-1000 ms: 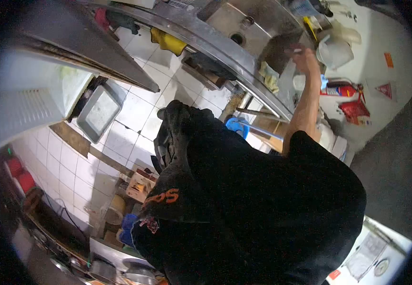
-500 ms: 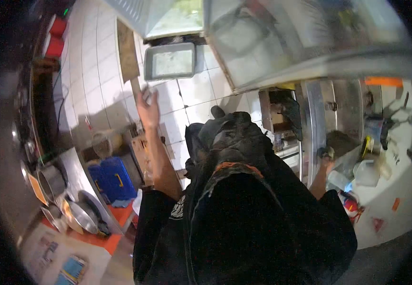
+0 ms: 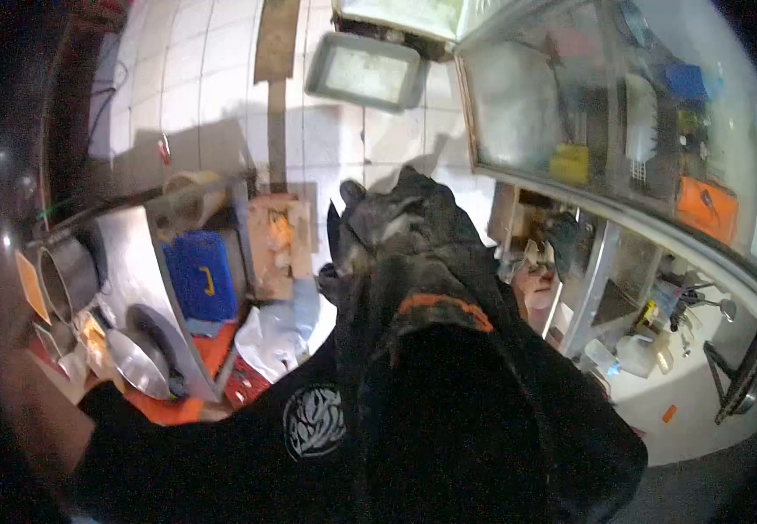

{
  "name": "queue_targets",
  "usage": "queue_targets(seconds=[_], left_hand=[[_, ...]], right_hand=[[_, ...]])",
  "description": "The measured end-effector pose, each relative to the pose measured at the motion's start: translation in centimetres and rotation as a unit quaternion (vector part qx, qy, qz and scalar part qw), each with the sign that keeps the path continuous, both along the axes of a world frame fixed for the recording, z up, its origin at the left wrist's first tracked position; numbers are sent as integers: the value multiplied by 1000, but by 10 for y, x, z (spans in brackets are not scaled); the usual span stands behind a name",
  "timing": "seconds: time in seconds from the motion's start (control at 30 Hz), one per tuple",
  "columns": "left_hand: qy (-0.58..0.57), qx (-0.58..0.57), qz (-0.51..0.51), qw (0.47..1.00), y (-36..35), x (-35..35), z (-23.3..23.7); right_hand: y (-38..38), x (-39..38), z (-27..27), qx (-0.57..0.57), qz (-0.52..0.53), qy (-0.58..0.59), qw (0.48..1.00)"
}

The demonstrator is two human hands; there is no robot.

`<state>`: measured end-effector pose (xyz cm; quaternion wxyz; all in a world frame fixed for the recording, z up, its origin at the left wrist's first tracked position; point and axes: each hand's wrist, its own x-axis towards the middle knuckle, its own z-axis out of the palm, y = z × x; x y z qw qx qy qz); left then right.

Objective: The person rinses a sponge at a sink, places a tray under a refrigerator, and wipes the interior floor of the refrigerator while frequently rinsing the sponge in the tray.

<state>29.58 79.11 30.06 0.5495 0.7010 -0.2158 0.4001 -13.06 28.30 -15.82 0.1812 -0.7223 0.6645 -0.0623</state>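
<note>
Zero hands show, so I can't tell either grip or what's done or left, with the left sleeve (image 3: 138,419) near a metal pan (image 3: 137,362).

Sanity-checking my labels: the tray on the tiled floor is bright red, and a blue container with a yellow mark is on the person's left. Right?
Not quite: the tray is grey, as the head view shows. It is on the tiled floor, and the blue container is on the left.
</note>
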Motion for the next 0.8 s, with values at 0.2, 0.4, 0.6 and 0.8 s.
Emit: queue_targets(seconds=[0.2,0.4,0.6,0.8], left_hand=[[40,-20,25,999,3,31,-21],[87,-60,42,994,-26,69,-60],[164,-116,115,973,-110,134,-152],[146,-184,126,964,-175,219,-257]], right_hand=[[28,188,47,38,160,-164,973],[-16,351,37,139,272,-258,917],[-89,536,-36,213,283,-78,932],[-176,718,-223,-95,512,-169,837]])
